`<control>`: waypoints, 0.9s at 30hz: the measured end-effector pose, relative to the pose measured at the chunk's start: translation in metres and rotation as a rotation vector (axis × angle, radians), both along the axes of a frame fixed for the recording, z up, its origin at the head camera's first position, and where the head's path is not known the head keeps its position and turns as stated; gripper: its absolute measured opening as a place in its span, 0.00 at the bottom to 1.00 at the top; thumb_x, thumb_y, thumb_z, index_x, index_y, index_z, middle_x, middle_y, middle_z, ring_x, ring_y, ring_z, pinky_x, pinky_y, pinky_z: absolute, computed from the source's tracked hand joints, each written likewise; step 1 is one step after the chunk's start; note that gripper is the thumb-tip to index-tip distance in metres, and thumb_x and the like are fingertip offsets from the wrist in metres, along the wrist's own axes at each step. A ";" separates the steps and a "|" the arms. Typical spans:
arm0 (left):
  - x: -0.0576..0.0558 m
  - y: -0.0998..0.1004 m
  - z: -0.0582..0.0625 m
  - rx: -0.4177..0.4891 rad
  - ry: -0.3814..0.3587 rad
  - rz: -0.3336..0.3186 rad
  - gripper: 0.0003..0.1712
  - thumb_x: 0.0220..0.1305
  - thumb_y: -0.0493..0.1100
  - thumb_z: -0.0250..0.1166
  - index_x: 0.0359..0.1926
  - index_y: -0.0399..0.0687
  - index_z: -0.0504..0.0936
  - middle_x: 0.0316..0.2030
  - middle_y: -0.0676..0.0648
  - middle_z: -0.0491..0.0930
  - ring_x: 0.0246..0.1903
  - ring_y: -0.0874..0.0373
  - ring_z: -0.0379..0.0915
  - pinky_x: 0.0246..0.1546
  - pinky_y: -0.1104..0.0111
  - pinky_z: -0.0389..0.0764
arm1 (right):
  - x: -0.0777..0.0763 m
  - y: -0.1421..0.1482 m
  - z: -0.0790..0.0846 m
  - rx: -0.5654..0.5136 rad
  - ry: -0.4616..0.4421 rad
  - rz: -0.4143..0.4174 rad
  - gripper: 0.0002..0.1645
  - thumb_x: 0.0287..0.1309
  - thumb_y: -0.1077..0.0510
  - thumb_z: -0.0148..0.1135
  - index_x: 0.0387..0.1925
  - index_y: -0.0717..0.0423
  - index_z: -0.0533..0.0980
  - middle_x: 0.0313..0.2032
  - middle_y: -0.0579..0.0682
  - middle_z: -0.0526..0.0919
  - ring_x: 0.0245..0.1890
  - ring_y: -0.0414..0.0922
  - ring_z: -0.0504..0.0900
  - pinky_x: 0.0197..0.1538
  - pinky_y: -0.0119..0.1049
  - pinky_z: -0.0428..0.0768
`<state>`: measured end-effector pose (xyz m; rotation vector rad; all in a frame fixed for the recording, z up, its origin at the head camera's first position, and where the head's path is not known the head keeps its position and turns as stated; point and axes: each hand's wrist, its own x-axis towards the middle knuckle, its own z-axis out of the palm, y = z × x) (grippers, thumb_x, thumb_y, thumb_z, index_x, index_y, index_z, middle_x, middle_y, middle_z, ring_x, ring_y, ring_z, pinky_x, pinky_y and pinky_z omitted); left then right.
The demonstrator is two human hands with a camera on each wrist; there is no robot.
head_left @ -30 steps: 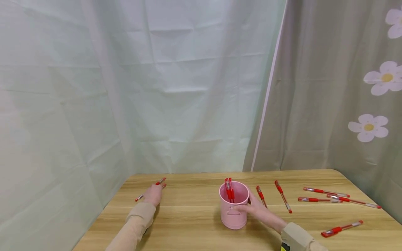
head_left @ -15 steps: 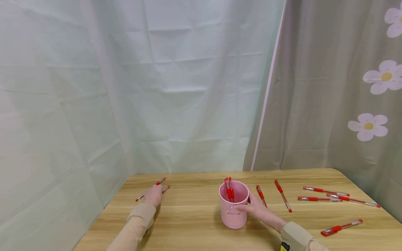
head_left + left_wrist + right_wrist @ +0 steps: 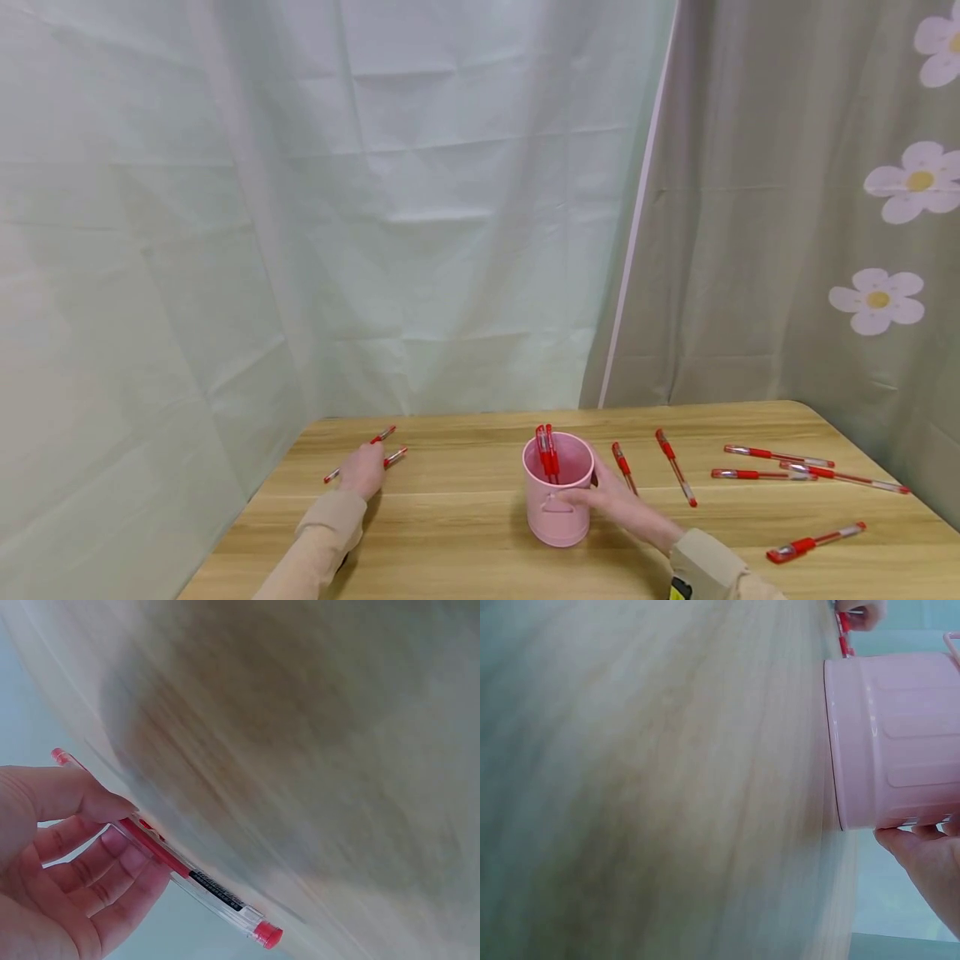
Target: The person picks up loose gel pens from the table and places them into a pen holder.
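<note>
At the table's left side my left hand point(image 3: 362, 471) pinches a red gel pen point(image 3: 217, 889) between thumb and fingertips, with the capped end sticking out past the fingers in the left wrist view. Just beyond this hand lies another red pen point(image 3: 384, 434), partly hidden by it. Near the middle stands a pink metal bucket point(image 3: 557, 517), upright. My right hand point(image 3: 603, 496) grips its right side, thumb on the near wall by the small handle and the other fingers mostly hidden behind. Red pens point(image 3: 548, 457) lean inside the bucket against its left wall.
Right of the bucket, several more red pens lie scattered on the wooden table point(image 3: 450, 542), one close behind my right hand point(image 3: 930, 862) and one nearer the front point(image 3: 816, 542). A pale curtain point(image 3: 465, 250) and a grey flowered curtain point(image 3: 735, 250) hang behind the table.
My left hand has drawn slightly left and towards me, and more of the pen at its fingertips shows. My right hand and the bucket have stayed put.
</note>
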<state>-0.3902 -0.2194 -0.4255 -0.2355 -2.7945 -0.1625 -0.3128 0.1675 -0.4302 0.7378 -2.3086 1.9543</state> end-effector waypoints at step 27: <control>0.008 0.021 0.009 0.058 0.058 -0.085 0.12 0.44 0.26 0.61 0.20 0.42 0.68 0.20 0.47 0.66 0.19 0.54 0.66 0.19 0.60 0.70 | 0.000 -0.001 0.000 -0.007 -0.010 -0.004 0.45 0.46 0.59 0.68 0.62 0.60 0.54 0.54 0.59 0.66 0.53 0.54 0.65 0.51 0.40 0.69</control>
